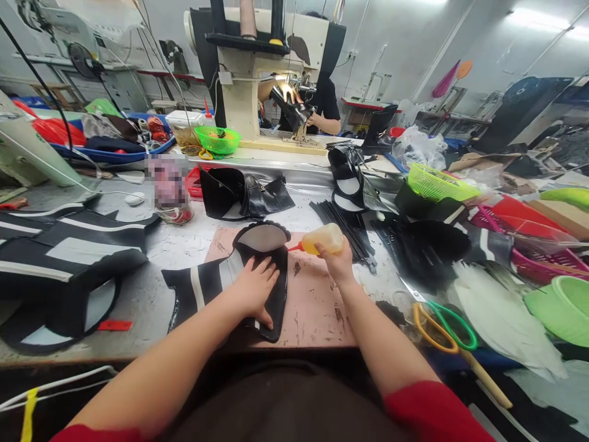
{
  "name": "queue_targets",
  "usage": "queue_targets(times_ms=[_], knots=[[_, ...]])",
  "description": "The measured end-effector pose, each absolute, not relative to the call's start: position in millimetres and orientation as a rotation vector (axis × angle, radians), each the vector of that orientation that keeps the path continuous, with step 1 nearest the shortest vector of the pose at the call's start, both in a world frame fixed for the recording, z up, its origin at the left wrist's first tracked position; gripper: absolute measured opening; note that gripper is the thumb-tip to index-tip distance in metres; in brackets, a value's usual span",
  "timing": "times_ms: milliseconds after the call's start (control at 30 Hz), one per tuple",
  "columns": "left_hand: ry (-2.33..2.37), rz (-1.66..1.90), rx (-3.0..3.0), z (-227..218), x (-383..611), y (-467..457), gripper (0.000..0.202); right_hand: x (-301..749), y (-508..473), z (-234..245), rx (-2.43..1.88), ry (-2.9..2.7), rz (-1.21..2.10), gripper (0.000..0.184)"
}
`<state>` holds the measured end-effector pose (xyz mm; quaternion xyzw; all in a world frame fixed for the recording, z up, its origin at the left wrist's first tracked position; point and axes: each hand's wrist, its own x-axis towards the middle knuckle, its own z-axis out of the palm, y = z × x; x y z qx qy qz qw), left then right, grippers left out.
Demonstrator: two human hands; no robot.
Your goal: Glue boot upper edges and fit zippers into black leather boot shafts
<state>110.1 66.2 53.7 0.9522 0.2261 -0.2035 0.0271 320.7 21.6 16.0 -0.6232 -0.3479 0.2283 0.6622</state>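
A black boot upper (211,288) with pale reinforcing strips and a grey rounded patch lies flat, partly on a worn pink board (317,313). My left hand (255,288) rests on it with fingers spread, pressing on its black right part. In my right hand (338,258) is a squeeze bottle (324,238) of yellowish liquid, held tipped on its side. Its thin red nozzle points left and meets the upper's right edge; whether any liquid comes out is too small to tell.
More black uppers (92,245) are stacked at left. Ahead are a folded boot piece (248,193) and black strips (343,230). Scissors (442,325) with green and orange handles lie at right, beside white sheets (501,313). Beyond, a person works at a sewing machine (242,104).
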Motion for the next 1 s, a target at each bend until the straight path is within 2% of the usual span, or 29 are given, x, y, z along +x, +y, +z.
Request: queue_targets(times_ms=[267, 500, 667, 1000], knots=[[0.682, -0.65, 2.923, 54, 113, 66, 0.112, 314, -2, 25, -1.453, -0.72, 0.59, 0.063], [0.7, -0.627, 2.911, 54, 115, 65, 0.113, 302, -24, 28, -1.447, -0.732, 0.725, 0.059], [0.689, -0.67, 2.924, 54, 118, 66, 0.112, 298, -38, 24, -1.421, -0.665, 0.648, 0.057], [0.699, -0.657, 2.9, 51, 119, 65, 0.114, 290, -63, 12, -1.371, -0.637, 0.732, 0.054]])
